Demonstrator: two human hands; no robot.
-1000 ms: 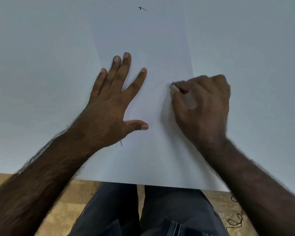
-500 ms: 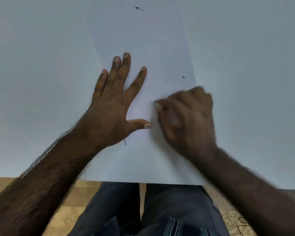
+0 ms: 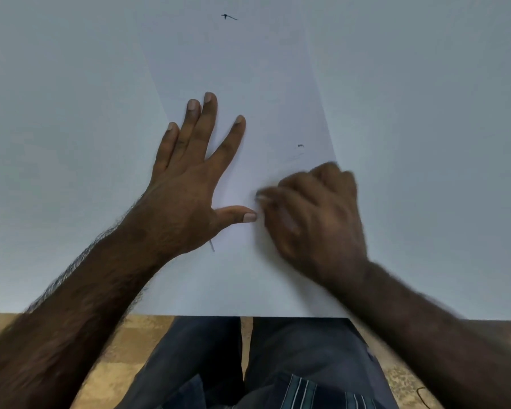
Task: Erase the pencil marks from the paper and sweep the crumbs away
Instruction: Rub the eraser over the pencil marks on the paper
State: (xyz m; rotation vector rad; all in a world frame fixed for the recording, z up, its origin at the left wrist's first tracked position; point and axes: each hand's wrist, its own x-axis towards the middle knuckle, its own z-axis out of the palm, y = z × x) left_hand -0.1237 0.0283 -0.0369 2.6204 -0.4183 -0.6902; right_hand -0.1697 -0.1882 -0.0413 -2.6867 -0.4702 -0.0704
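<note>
A white sheet of paper (image 3: 266, 84) lies on the white table (image 3: 425, 113), its near edge at the table's front edge. My left hand (image 3: 189, 184) presses flat on the sheet's left part, fingers spread. My right hand (image 3: 313, 214) is closed and blurred just right of my left thumb; a pale eraser tip (image 3: 260, 197) shows at its fingertips, against the paper. A small dark mark (image 3: 300, 145) with a faint smudge under it sits above my right hand. A short grey stroke (image 3: 212, 246) peeks out below my left palm. Another dark mark (image 3: 228, 17) lies near the sheet's far end.
The table's front edge runs across the bottom; below it are my lap in dark trousers (image 3: 248, 364) and a tan tiled floor (image 3: 148, 349). A thin dark cord (image 3: 425, 394) lies on the floor at the lower right.
My right hand has slid from the sheet's right side down and left toward my left thumb, uncovering the small dark mark. My left hand has stayed flat in place.
</note>
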